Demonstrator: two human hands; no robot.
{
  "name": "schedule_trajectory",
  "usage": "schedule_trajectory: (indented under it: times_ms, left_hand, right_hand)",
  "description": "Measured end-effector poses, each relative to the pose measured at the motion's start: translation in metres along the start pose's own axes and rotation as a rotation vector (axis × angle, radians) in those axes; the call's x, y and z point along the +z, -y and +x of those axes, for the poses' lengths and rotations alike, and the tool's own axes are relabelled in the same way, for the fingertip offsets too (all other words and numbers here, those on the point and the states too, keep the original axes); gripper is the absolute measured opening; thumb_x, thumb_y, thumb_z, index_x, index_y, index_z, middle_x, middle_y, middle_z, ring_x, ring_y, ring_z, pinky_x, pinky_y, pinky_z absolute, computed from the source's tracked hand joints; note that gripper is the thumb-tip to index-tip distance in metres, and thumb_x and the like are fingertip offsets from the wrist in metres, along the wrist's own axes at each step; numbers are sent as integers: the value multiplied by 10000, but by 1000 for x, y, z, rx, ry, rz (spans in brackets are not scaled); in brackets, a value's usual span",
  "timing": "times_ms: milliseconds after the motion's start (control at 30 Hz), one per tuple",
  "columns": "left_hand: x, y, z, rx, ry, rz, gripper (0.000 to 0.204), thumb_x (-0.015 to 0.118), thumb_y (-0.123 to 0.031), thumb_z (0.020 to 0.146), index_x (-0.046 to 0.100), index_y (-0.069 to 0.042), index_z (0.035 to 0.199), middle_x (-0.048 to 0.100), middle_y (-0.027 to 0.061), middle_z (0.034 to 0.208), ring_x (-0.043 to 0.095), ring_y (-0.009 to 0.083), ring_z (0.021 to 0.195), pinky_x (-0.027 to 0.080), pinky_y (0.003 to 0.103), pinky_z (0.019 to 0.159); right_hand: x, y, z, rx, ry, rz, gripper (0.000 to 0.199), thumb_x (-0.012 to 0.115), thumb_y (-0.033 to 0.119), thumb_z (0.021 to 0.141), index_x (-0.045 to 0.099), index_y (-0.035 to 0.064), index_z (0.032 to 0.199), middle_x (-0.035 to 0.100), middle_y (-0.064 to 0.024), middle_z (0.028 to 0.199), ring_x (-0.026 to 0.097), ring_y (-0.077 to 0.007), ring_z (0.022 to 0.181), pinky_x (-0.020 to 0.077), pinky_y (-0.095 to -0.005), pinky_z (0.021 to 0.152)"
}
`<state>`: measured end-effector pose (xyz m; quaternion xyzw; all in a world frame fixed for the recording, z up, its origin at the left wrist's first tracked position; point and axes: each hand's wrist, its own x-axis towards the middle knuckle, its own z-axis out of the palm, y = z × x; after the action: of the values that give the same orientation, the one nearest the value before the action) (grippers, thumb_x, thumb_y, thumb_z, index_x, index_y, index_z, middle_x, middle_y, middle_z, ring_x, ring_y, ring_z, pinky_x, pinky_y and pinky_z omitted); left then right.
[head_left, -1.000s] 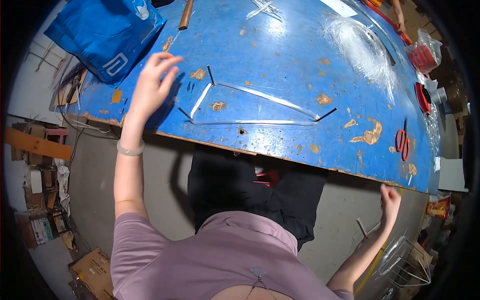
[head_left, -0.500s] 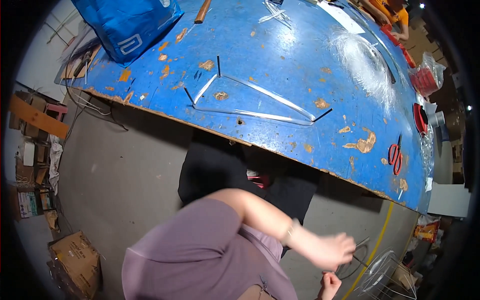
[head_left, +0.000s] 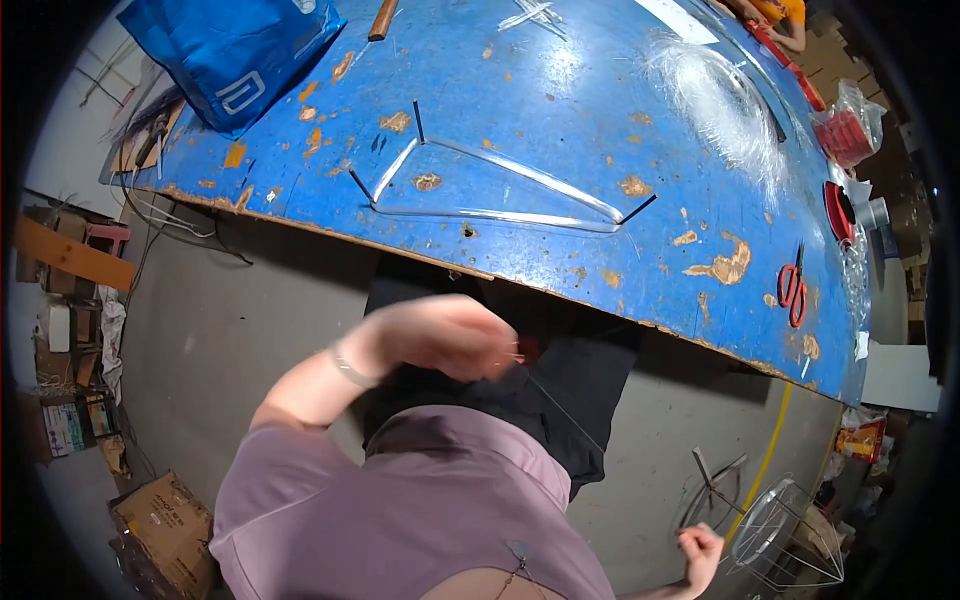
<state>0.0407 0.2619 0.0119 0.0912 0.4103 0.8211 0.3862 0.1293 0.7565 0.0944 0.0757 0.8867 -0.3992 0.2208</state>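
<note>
At five o'clock, above the grey floor (head_left: 230, 340), the right hand's (head_left: 700, 548) fingers curl tight. The left hand (head_left: 455, 338), centred, blurs; I cannot tell its fingers' state. A thin thread (head_left: 565, 413) slants beside it. At twelve, a clear loop (head_left: 530, 178) rounds black pegs (head_left: 418, 122) on the worn blue counter (head_left: 560, 130). Scissors (head_left: 796, 280) lie at three, tangled strands (head_left: 725, 110) at two, a blue bag (head_left: 230, 55) at ten.

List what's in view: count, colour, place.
worktable: one, blue, upper centre
bag: one, blue, upper left
wooden handle: one, brown, right of bag
pegs: three, black, mid-table
strand loop: one, clear, at the pegs
strand heap: one, clear, table right
short strips: several, whitish, table's far middle
scissors: one, red-handled, table right
cardboard box: one, brown, lower left
wire stand: one, grey, lower right
thin strand: one, pale, lower middle
co-worker's sleeve: one, orange, upper right
left hand: one, bare, blurred, below table
right hand: one, bare, lower right
</note>
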Motion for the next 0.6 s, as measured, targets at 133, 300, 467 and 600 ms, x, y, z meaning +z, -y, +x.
schedule_trajectory:
  times_ms: [133, 300, 467, 600]
  left_hand:
    - [-38, -21, -81, 426, -205, 19, 348, 584, -278, 808, 481, -8, 615, 375, 10, 425, 283, 73, 313, 200, 217, 302]
    - [-82, -61, -122, 619, -293, 136, 266, 523, -241, 858, 465, 4, 772, 263, -62, 465, 192, 27, 365, 133, 200, 340]
    - [-112, -124, -113, 606, -541, -19, 212, 445, -227, 902, 487, -28, 846, 225, -72, 524, 222, 19, 420, 164, 151, 379]
    - [-136, -146, -82, 551, -1031, 355, 222, 475, -239, 885, 564, -39, 929, 327, -48, 536, 315, 45, 444, 227, 175, 397]
  right_hand:
    - [-9, -6, 57, -198, -82, -71, 161, 651, 141, 705, 603, -8, 669, 454, -14, 525, 404, -96, 502, 281, -245, 451]
    - [-4, 92, 142, -510, -44, -250, 168, 652, 169, 710, 609, 10, 677, 467, -19, 547, 408, -106, 511, 290, -256, 457]
    - [-1, 176, 223, -622, -142, -88, 145, 610, 162, 784, 621, 20, 757, 479, 38, 589, 388, -47, 533, 279, -208, 458]
    - [16, 232, 282, -576, -212, 1, 179, 604, 192, 800, 627, 18, 767, 451, 48, 575, 360, -29, 512, 255, -196, 443]
